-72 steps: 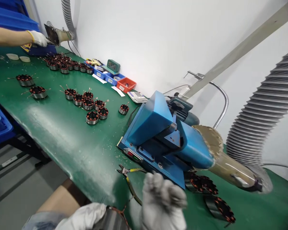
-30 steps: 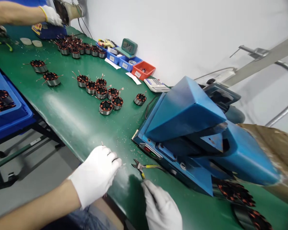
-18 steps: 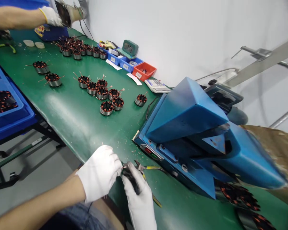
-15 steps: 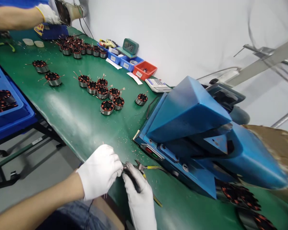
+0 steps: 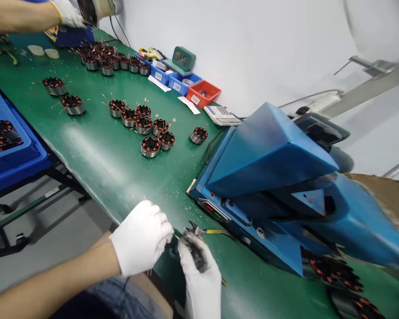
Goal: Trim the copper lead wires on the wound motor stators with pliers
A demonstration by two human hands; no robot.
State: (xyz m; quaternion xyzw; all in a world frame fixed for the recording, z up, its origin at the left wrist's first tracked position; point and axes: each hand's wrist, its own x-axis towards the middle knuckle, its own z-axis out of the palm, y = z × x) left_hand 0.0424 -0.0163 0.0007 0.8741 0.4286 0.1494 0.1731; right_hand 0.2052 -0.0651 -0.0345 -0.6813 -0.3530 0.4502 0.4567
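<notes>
My left hand [image 5: 142, 241], in a white glove, is closed around a motor stator that it almost wholly hides; thin wire ends stick out above and below the fist. Just to its right, my right hand [image 5: 201, 270] has its gloved fingers curled, with dark-stained fingertips. A short, light wire end shows between the two hands, close to the right fingertips. Whatever the right fingers pinch is too small and blurred to make out. Beyond the right hand, wire cutters [image 5: 213, 231] with yellow-edged handles lie on the green bench [image 5: 119, 177], partly covered by that hand.
A blue machine [image 5: 252, 155] stands at the right. Several stators [image 5: 142, 125] with copper windings sit on the bench, more in a blue crate [image 5: 23, 166] at left. Along the wall are a red bin [image 5: 206, 99], a calculator [image 5: 222, 116] and a clock [image 5: 183, 59]. A co-worker's gloved hand [image 5: 68, 14] is at far left.
My right hand has drawn slightly right and down, away from the left, opening a small gap between them. The left fist stays closed and has shifted slightly right.
</notes>
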